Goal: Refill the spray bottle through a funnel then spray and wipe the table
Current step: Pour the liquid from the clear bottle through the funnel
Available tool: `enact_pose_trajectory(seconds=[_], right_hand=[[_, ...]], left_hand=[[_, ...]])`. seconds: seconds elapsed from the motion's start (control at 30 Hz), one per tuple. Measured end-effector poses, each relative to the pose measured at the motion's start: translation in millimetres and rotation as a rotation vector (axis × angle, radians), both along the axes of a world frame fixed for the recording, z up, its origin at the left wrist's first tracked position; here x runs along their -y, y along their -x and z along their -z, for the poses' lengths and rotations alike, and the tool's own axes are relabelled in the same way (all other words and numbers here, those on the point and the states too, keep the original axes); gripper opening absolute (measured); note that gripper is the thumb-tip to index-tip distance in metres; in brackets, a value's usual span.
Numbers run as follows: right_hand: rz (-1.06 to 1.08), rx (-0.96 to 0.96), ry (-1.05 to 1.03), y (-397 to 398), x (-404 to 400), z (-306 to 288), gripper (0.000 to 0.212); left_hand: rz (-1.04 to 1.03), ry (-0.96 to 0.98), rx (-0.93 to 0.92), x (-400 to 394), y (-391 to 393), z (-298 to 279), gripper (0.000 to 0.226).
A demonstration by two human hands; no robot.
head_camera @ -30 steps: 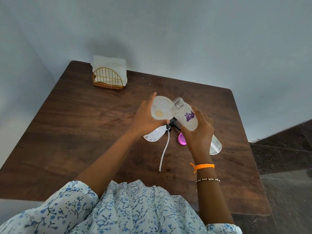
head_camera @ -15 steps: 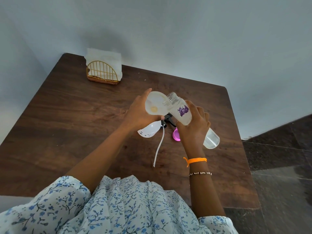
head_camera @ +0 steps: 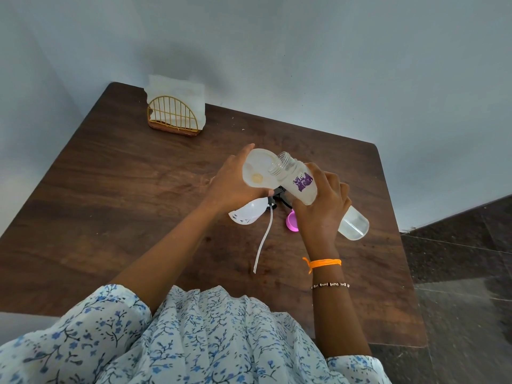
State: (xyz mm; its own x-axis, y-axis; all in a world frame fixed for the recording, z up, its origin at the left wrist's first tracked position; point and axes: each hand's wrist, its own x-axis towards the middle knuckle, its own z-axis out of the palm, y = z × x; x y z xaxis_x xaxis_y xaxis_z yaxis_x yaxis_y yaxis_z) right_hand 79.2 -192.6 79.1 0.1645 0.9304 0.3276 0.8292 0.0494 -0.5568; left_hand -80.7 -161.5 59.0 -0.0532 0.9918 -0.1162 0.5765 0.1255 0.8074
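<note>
Your right hand (head_camera: 322, 206) curls its fingers around a clear bottle (head_camera: 300, 181), tilted with its open mouth over the funnel (head_camera: 256, 169). Your left hand (head_camera: 234, 184) grips that funnel's side above the wooden table (head_camera: 124, 189). The spray head (head_camera: 277, 195) lies beneath.

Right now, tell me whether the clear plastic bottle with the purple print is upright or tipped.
Tipped: the clear purple-printed bottle slants, open mouth over the funnel.

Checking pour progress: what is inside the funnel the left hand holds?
The tilted bottle's open mouth sits over the funnel rim; a yellowish spot marks its bottom. No stream is discernible. The spray bottle beneath is covered.
</note>
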Motion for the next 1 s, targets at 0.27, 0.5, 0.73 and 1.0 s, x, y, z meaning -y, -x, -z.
enact_pose_trajectory(seconds=[0.27, 0.5, 0.73, 1.0], right_hand=[[-0.008, 0.038, -0.014, 0, -7, 0, 0.06], [-0.027, 0.066, -0.016, 1, -13, -3, 0.062], [-0.05, 0.11, -0.048, 1, -17, -3, 0.063], [-0.066, 0.117, -0.05, 0, -20, -1, 0.065]], left_hand=[[0.007, -0.001, -0.017, 0, 0, 0, 0.102], [0.022, 0.008, -0.026, 0, 1, -1, 0.102], [0.032, -0.003, -0.014, 1, 3, -2, 0.1], [0.036, 0.002, -0.011, 0, 2, -1, 0.1]])
